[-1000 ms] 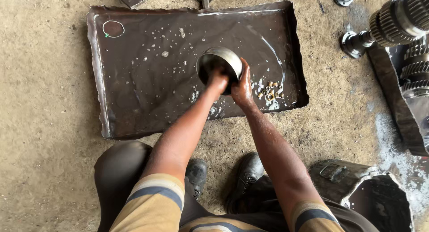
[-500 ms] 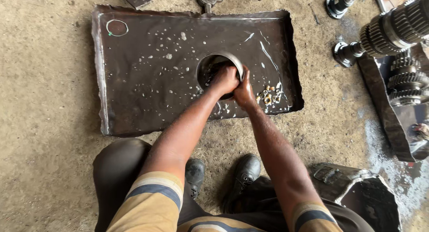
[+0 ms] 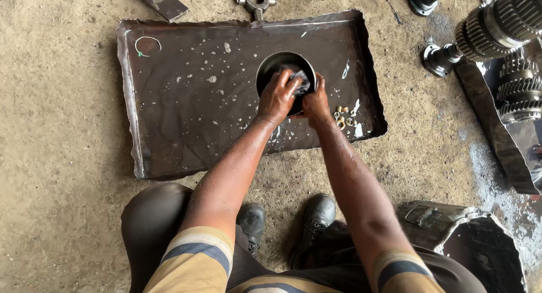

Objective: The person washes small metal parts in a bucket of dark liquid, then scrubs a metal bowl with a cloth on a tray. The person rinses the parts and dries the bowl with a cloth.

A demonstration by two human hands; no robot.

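A dark wet rag (image 3: 300, 80) is gripped by the left hand (image 3: 276, 95) inside a round metal bowl (image 3: 276, 64), whose rim is clasped at 4 o'clock by the right hand (image 3: 315, 103). The bowl is set right of centre in a shallow metal tray (image 3: 180, 112) of dark liquid. Small brass nuts (image 3: 343, 115) are seen at 3 o'clock of the right hand, and a geared shaft (image 3: 491, 30) at 2 o'clock, off the tray.

Metal ring (image 3: 285, 73): formerly tipped on edge with bright outer wall showing, now lying flatter, dark bore facing up; left hand (image 3: 278, 95), earlier buried inside, now at near rim pressing a dark rag (image 3: 299, 81); right hand (image 3: 316, 104) shifted slightly rightward.
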